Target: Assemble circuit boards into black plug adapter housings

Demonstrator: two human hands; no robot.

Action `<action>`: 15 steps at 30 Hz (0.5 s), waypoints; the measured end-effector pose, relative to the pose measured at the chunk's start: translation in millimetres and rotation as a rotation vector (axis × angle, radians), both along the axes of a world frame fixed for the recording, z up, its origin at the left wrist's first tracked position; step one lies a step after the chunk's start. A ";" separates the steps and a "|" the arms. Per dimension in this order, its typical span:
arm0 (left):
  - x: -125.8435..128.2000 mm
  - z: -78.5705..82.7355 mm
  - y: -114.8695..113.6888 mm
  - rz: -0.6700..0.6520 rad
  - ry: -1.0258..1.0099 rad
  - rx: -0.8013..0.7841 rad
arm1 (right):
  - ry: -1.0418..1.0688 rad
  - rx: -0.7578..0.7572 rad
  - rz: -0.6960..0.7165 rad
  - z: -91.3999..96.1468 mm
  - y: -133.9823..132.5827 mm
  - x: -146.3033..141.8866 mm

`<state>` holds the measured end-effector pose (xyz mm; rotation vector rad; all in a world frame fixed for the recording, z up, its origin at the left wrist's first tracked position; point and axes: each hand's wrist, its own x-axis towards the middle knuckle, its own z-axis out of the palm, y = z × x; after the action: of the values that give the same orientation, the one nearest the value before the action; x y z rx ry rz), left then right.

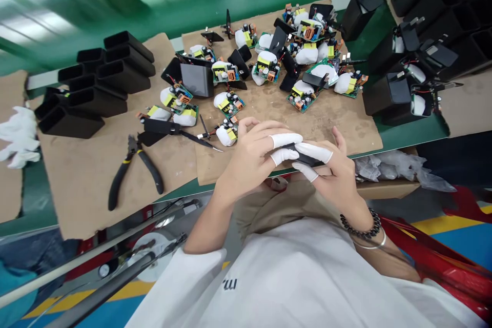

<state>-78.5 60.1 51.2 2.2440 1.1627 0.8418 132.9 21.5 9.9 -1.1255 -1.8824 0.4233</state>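
Near the front edge of the bench, my left hand (258,149) and my right hand (333,166) pinch a small flat black plastic piece (307,156) between them. White finger cots cover the thumb and index finger of each hand. Much of the piece is hidden by my fingertips, so its exact kind does not show. Just left of my left hand lies a small circuit board (226,132) with a white blob on it. Beyond both hands, several more circuit boards (267,66) with yellow and orange parts are spread over the cardboard (265,113).
Diagonal cutters (134,169) and tweezers (198,139) lie at left. Black housings (92,105) stand behind the cutters, beside a crumpled white glove (20,136). More housings (392,95), some with boards and plug pins, stand at right. Plastic bags (395,166) fill a box below the bench.
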 end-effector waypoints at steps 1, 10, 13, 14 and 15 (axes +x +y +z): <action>-0.7 -0.1 -0.1 -0.005 0.013 0.005 | 0.001 -0.009 0.000 0.3 -0.2 0.1; -7.2 2.4 1.6 -0.058 0.078 0.053 | -0.043 0.093 0.014 -5.0 5.4 1.4; -10.6 8.8 -3.6 -0.050 0.107 0.051 | -0.086 0.156 0.043 9.9 7.0 4.8; -12.4 11.7 -7.2 -0.013 0.079 0.067 | -0.088 0.173 0.045 18.3 5.1 6.8; -14.4 14.5 -11.6 0.054 0.014 0.104 | -0.085 0.186 0.029 26.9 1.9 8.8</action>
<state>-92.9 48.5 65.7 2.3138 1.2170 0.9297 141.8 23.5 36.8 -1.0066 -1.9695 0.2141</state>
